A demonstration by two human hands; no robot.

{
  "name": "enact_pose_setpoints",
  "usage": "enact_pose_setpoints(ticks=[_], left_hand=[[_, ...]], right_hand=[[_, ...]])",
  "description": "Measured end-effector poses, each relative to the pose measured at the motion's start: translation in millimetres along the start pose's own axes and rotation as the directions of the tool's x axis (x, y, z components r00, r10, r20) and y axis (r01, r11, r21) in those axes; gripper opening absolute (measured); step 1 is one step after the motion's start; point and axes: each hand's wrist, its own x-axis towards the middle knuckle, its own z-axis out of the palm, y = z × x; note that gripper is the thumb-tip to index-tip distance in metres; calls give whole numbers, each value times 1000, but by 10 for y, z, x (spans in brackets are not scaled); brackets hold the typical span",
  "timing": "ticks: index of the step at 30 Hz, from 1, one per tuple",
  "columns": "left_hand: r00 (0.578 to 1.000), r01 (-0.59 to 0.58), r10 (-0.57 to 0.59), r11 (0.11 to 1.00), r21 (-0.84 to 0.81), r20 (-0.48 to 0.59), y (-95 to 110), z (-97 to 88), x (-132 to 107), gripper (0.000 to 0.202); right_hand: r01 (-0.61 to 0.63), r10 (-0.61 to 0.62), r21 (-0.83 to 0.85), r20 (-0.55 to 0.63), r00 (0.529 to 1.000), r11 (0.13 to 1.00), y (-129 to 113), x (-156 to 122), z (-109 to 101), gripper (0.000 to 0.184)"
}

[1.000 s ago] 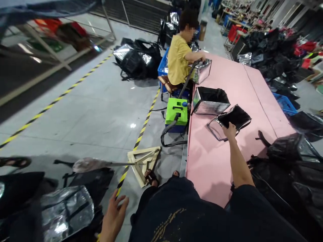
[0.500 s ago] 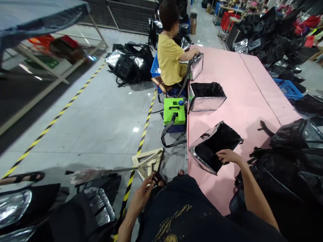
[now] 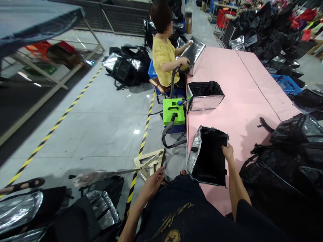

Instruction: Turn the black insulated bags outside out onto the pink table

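Observation:
My right hand (image 3: 228,153) grips the right edge of a silver-foil insulated bag (image 3: 194,158), its fingers closed over the rim. The bag's black inside faces up at me, tilted at the near left side of the pink table (image 3: 252,97). My left hand (image 3: 154,183) hangs over the floor beside my body, fingers apart and holding nothing. Farther along the table stands another silver insulated bag (image 3: 207,102) with its black mouth upward. Beyond it a co-worker in a yellow shirt (image 3: 163,57) holds a third silver bag (image 3: 193,52).
A green machine (image 3: 173,112) with a black hose stands against the table's left side. Black bags (image 3: 275,178) are heaped on the right. A cream triangular frame (image 3: 150,163) lies on the floor near more bags (image 3: 75,218) at lower left.
My right hand has shifted from inside the bag's opening to its right edge, and the bag has turned and come nearer. My left hand has risen slightly. The co-worker has tipped their bag.

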Motion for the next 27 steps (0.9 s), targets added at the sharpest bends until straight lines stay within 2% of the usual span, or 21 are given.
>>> enact_pose_setpoints(ticks=[2, 3, 4, 6, 7, 9, 11, 13, 15, 19, 20, 22, 25, 27], left_hand=[[993, -84, 84, 996, 2, -83, 191, -69, -21, 63], [977, -148, 149, 989, 20, -154, 315, -115, -42, 60], [947, -216, 223, 975, 55, -233, 459, -168, -68, 57], [849, -324, 364, 931, 166, -383, 790, -288, -129, 55], [798, -348, 413, 910, 224, -438, 957, -346, -158, 57], [727, -335, 453, 890, 309, -515, 1233, -433, -207, 67], [725, -283, 420, 904, 321, -546, 1357, -471, -240, 89], [743, -246, 353, 934, 258, -569, 1303, -470, -281, 114], [715, -231, 287, 958, 172, -637, 1121, -457, -373, 121], [546, -183, 140, 982, 46, -826, 724, -522, -802, 101], [510, -164, 98, 986, 16, -854, 655, -567, -944, 96], [453, -118, 3, 991, -56, -892, 541, -675, -1225, 86], [386, -47, -138, 985, -169, -912, 355, -825, -1544, 74], [340, -27, -203, 974, -226, -918, 183, -908, -1655, 69]], right_hand=[[104, -104, 0, 36, 994, 995, -326, 101, -88, 58], [188, -188, 0, 59, 980, 982, -541, 125, -142, 62], [288, -287, -1, 79, 955, 958, -789, 121, -193, 66], [491, -486, -9, 134, 864, 871, -1350, 10, -267, 76], [580, -570, -10, 172, 804, 815, -1640, -101, -285, 79], [746, -720, 23, 284, 633, 665, -2175, -415, -280, 87], [871, -821, 107, 406, 402, 479, -2585, -797, -226, 96], [933, -858, 193, 482, 180, 304, -2849, -1159, -128, 104], [956, -865, 248, 501, 13, 158, -3012, -1449, 16, 106], [936, -861, 344, 448, -239, -81, -3216, -1925, 407, 90], [919, -857, 377, 428, -286, -119, -3250, -2057, 516, 87], [880, -858, 447, 377, -348, -160, -3297, -2348, 738, 90], [817, -865, 551, 314, -391, -169, -3330, -2780, 1090, 105], [779, -854, 608, 315, -413, -153, -3360, -3006, 1339, 110]])
